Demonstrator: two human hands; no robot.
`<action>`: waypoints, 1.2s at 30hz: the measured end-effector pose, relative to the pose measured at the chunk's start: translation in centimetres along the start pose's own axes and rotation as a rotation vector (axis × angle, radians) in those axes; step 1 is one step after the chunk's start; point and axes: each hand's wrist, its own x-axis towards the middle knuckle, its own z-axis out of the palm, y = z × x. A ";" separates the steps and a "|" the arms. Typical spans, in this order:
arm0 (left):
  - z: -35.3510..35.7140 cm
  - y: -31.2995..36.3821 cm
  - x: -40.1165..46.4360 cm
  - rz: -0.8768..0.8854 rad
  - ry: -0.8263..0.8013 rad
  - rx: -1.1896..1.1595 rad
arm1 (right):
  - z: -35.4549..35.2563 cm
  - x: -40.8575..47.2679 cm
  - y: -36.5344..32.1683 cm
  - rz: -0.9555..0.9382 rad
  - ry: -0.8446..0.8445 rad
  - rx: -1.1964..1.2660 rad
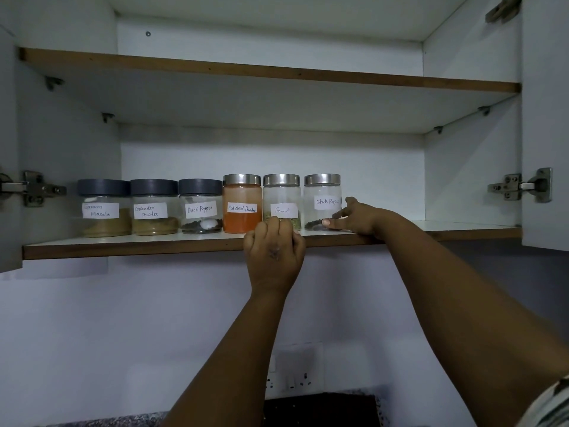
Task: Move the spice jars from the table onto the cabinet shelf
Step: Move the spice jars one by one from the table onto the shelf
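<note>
Several labelled spice jars stand in a row on the lower cabinet shelf [123, 246]: Garam Masala [104, 208], Coriander Powder [154, 208] and a dark-lidded Black Pepper jar [200, 208], then the steel-lidded Red Chilli Powder [242, 192], Fennel [281, 195] and a second Black Pepper jar [321, 192]. My left hand [274, 254] is at the shelf's front edge, its fingers curled against the foot of the Fennel jar. My right hand [357, 217] has thumb and fingers pinched on the base of the steel-lidded Black Pepper jar from its right side.
Bare shelf lies to the right of the last jar. The upper shelf [246, 70] is overhead. Both cabinet doors [545, 118] stand open on metal hinges [520, 186]. Below are a wall socket [292, 380] and a dark object [320, 408] on the counter.
</note>
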 end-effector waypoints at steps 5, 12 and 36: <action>0.0 0.0 0.0 -0.005 0.018 -0.003 | 0.0 -0.1 0.0 0.016 -0.007 0.003; 0.0 -0.1 0.0 0.009 0.007 0.020 | 0.0 -0.4 -0.3 0.015 -0.025 0.006; -4.9 2.2 -1.3 -0.051 -0.294 -0.180 | 5.5 -12.5 2.0 -0.092 0.475 -0.325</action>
